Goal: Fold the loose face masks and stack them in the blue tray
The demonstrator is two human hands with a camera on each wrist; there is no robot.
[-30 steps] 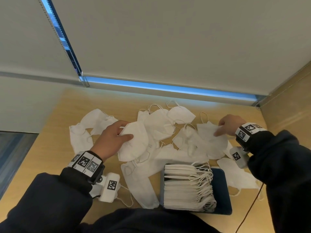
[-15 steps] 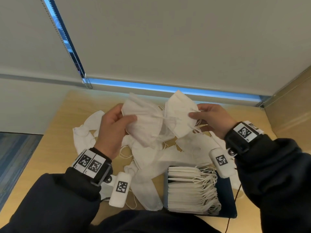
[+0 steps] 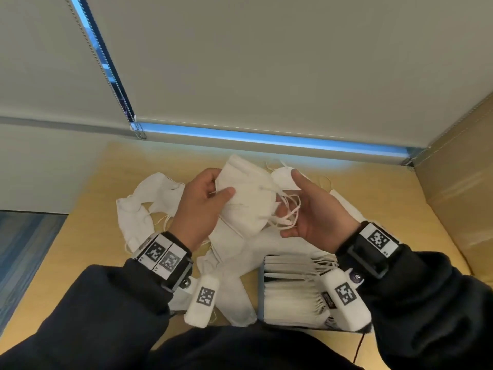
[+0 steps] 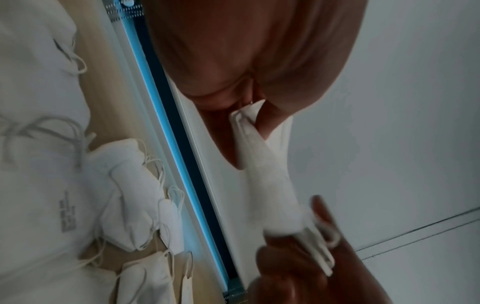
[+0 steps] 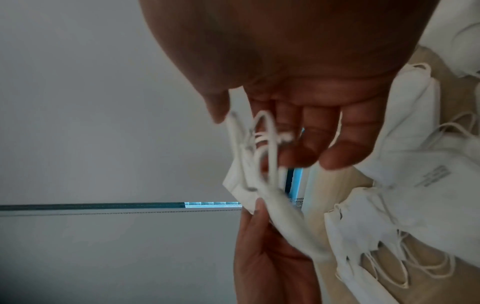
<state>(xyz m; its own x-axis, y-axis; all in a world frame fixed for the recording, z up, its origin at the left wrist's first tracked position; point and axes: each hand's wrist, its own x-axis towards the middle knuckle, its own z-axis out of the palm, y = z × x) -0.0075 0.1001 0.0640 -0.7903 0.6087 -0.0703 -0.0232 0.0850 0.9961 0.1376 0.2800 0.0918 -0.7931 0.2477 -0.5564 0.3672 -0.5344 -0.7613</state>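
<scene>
My left hand [image 3: 220,182] grips a white face mask [image 3: 246,204] in the air above the pile, thumb on its front and fingers behind. The mask is folded nearly flat, and its ear loops [image 3: 286,209] hang at its right end. My right hand [image 3: 306,206] is at that end with the palm turned to the mask; the loops lie loosely across its fingers [image 5: 322,131]. In the left wrist view the mask [image 4: 262,164] stretches from the left hand's pinch to the right hand [image 4: 311,257]. The blue tray [image 3: 260,289] holds a stack of folded masks [image 3: 288,292] below my right wrist.
Several loose masks [image 3: 138,209] lie spread over the wooden table [image 3: 88,236] to the left of and behind the tray. A window blind [image 3: 266,62] closes off the far side. A brown wall [image 3: 458,182] stands on the right.
The mask's two halves, spread apart half a second ago, have come together. My hands have moved closer to each other, and my right hand has opened its pinch on the mask's edge.
</scene>
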